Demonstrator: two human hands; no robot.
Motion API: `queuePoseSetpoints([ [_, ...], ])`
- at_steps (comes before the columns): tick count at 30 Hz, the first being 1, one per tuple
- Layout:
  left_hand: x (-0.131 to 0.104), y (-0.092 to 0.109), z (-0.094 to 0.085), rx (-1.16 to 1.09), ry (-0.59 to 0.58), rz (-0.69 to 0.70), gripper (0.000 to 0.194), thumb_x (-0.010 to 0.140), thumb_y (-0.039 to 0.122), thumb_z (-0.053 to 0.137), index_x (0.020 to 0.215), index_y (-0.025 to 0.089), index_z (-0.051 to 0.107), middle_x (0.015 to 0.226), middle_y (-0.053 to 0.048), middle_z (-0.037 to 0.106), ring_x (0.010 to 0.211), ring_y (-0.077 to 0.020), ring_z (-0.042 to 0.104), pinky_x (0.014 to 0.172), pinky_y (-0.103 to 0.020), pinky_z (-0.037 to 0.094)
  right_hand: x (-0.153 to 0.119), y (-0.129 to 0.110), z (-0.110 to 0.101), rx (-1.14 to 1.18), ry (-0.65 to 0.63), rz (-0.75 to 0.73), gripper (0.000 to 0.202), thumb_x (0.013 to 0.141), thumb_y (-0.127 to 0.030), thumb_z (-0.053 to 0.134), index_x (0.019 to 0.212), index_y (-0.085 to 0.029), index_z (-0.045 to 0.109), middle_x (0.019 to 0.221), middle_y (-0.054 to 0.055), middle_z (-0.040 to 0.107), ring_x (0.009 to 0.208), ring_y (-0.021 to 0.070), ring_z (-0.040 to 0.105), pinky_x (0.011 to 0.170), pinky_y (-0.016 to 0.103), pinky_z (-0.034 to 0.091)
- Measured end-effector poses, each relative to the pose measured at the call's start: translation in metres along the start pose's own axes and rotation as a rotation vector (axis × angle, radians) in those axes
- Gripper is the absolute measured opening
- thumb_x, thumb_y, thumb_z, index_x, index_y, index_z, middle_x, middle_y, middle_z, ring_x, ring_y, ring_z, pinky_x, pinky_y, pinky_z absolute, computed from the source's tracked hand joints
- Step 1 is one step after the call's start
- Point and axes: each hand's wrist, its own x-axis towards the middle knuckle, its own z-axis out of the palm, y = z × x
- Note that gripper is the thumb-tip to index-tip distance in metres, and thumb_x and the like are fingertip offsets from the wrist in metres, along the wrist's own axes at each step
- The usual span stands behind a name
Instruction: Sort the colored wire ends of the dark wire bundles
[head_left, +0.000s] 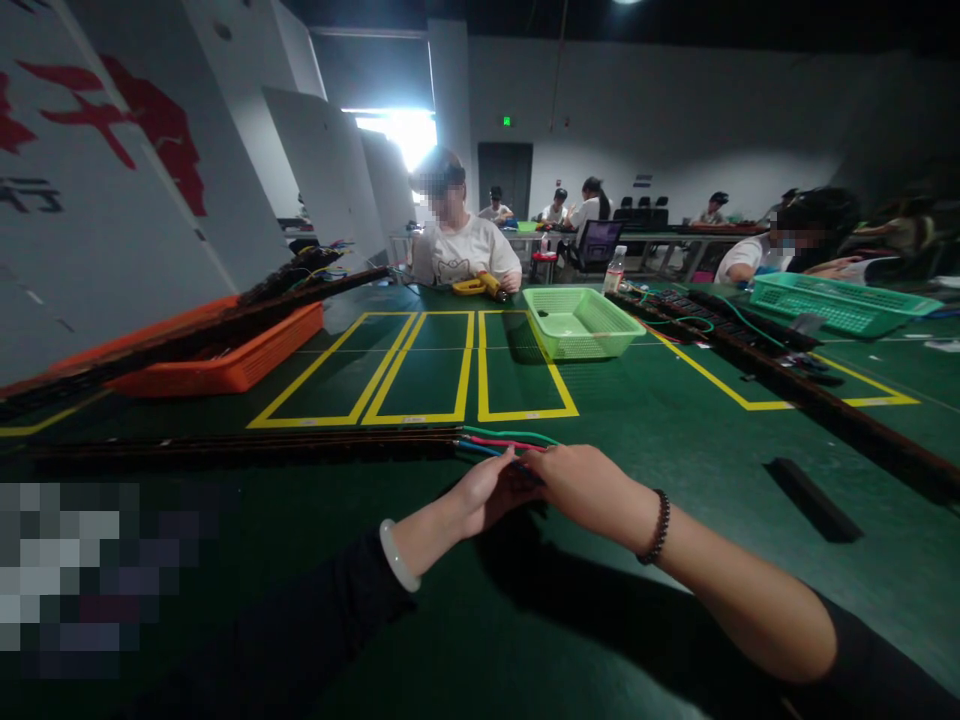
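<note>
A long dark channel (262,446) lies across the green table, and green, red and blue wires (487,441) come out of its right end. Both hands meet at these wires. My left hand (484,492), with a pale bangle at the wrist, has its thumb and fingers closed on them from the left. From the right, my right hand (589,490), wearing a dark beaded bracelet, bends its fingers down over the same wires. The wire ends are hidden between the hands.
Ahead are yellow taped rectangles (471,390) and a light green basket (585,345). An orange tray (247,365) stands at left. Dark channels (810,410) and a short black strip (814,500) lie at right. Across the table, a person (457,245) sits near a yellow tool (487,286).
</note>
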Motion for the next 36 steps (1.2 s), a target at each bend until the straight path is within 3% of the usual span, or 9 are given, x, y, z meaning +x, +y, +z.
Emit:
queuePoseSetpoints([
  [6, -0.001, 0.0, 0.001, 0.0, 0.0, 0.011, 0.027, 0.089, 0.032, 0.046, 0.093, 0.012, 0.063, 0.092, -0.011, 0.068, 0.085, -0.0202, 0.064, 0.092, -0.039, 0.042, 0.0, 0.006, -0.005, -0.027, -0.012, 0.009, 0.03, 0.084, -0.01, 0.046, 0.11, -0.013, 0.059, 0.087, 0.013, 0.066, 0.076, 0.0215, 0.065, 0.064, 0.028, 0.048],
  [12, -0.008, 0.001, 0.011, 0.128, -0.012, -0.007, 0.044, 0.092, 0.041, 0.037, 0.084, 0.008, 0.065, 0.082, -0.015, 0.069, 0.087, -0.0235, 0.065, 0.089, -0.038, 0.044, 0.004, 0.021, -0.009, 0.008, -0.024, 0.026, 0.025, 0.085, -0.01, 0.045, 0.098, -0.016, 0.066, 0.089, 0.011, 0.065, 0.075, 0.0191, 0.064, 0.066, 0.027, 0.048],
  [17, -0.011, 0.0, 0.014, 0.171, -0.048, -0.018, 0.037, 0.09, 0.04, 0.043, 0.082, 0.01, 0.063, 0.073, -0.013, 0.068, 0.074, -0.0223, 0.066, 0.078, -0.037, 0.048, 0.011, 0.027, -0.001, 0.038, -0.085, -0.016, 0.03, 0.085, -0.007, 0.044, 0.099, -0.019, 0.068, 0.085, 0.011, 0.067, 0.08, 0.0207, 0.065, 0.068, 0.027, 0.047],
  [23, -0.011, 0.001, 0.015, 0.192, -0.037, 0.009, 0.029, 0.088, 0.04, 0.048, 0.079, 0.014, 0.059, 0.07, -0.008, 0.066, 0.068, -0.0159, 0.065, 0.07, -0.027, 0.049, 0.017, 0.029, 0.006, 0.046, -0.116, 0.057, 0.027, 0.083, -0.009, 0.048, 0.095, -0.019, 0.07, 0.087, 0.011, 0.068, 0.082, 0.0218, 0.066, 0.065, 0.026, 0.047],
  [27, -0.012, 0.001, 0.017, 0.247, -0.064, 0.002, 0.035, 0.092, 0.038, 0.038, 0.083, 0.012, 0.061, 0.072, -0.011, 0.067, 0.07, -0.0184, 0.065, 0.074, -0.032, 0.05, 0.017, 0.034, -0.001, 0.059, -0.06, 0.062, 0.02, 0.082, -0.023, 0.056, 0.096, -0.022, 0.07, 0.085, 0.009, 0.069, 0.081, 0.0229, 0.065, 0.065, 0.028, 0.046],
  [30, -0.012, 0.001, 0.015, 0.297, -0.082, 0.013, 0.042, 0.093, 0.038, 0.034, 0.081, 0.01, 0.062, 0.073, -0.014, 0.068, 0.072, -0.0207, 0.066, 0.075, -0.036, 0.049, 0.021, 0.039, -0.001, 0.119, 0.094, 0.101, 0.021, 0.082, -0.034, 0.058, 0.097, -0.023, 0.068, 0.087, 0.007, 0.066, 0.081, 0.0217, 0.063, 0.067, 0.029, 0.046],
  [33, -0.01, 0.001, 0.012, 0.337, -0.119, -0.008, 0.049, 0.09, 0.047, 0.036, 0.073, 0.009, 0.061, 0.077, -0.017, 0.068, 0.077, -0.0232, 0.066, 0.076, -0.035, 0.049, 0.029, 0.046, 0.009, 0.184, 0.259, 0.097, 0.033, 0.079, -0.039, 0.062, 0.107, -0.019, 0.064, 0.096, 0.009, 0.062, 0.09, 0.0216, 0.059, 0.077, 0.031, 0.045],
  [36, -0.009, 0.002, 0.01, 0.352, -0.153, -0.014, 0.054, 0.087, 0.055, 0.037, 0.072, 0.009, 0.061, 0.08, -0.018, 0.068, 0.081, -0.0238, 0.066, 0.076, -0.034, 0.048, 0.039, 0.054, 0.027, 0.333, 0.246, 0.056, 0.046, 0.079, -0.039, 0.063, 0.118, -0.015, 0.057, 0.105, 0.013, 0.059, 0.097, 0.0216, 0.057, 0.083, 0.032, 0.044],
])
